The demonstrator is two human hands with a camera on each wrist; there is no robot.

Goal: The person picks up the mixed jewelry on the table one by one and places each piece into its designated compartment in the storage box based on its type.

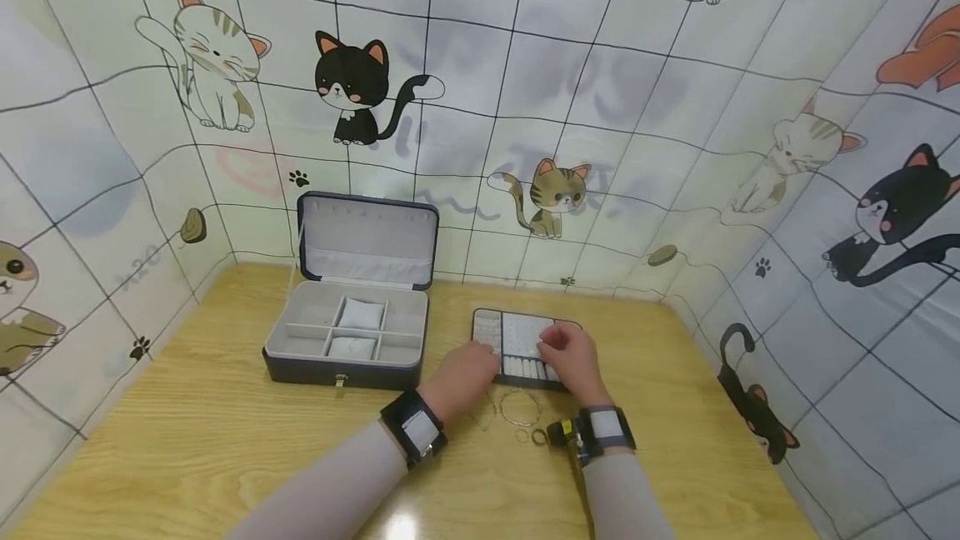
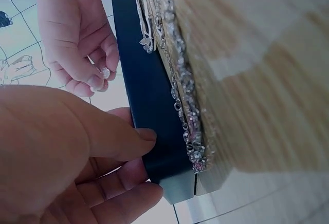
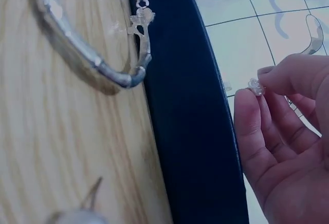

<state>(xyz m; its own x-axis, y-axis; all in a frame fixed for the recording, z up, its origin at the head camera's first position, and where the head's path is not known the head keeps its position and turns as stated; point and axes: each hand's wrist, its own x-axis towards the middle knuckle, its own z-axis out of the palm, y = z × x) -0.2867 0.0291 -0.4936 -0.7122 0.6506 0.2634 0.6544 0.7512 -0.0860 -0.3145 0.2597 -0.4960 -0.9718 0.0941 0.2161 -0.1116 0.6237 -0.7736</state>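
My left hand (image 1: 463,377) grips the near left corner of a dark-edged jewelry tray (image 1: 501,336). In the left wrist view its thumb lies on the tray's dark side wall (image 2: 136,64), with the other fingers around the corner. Over the tray's lined middle section, my right hand (image 1: 576,361) pinches a small sparkling earring (image 3: 255,87) between thumb and forefinger. The earring's back is hidden by the fingertips. Nearer me on the wooden table lie a silver bangle (image 3: 61,29) and a chain bracelet (image 2: 187,98), close to the tray's front wall.
An open jewelry box (image 1: 337,372) stands left of the tray, its lid (image 1: 367,244) raised and two pale cushions inside. A dark ring (image 1: 538,437) lies beside the right wrist. Cat-patterned cloth (image 1: 480,132) hangs behind and around the table.
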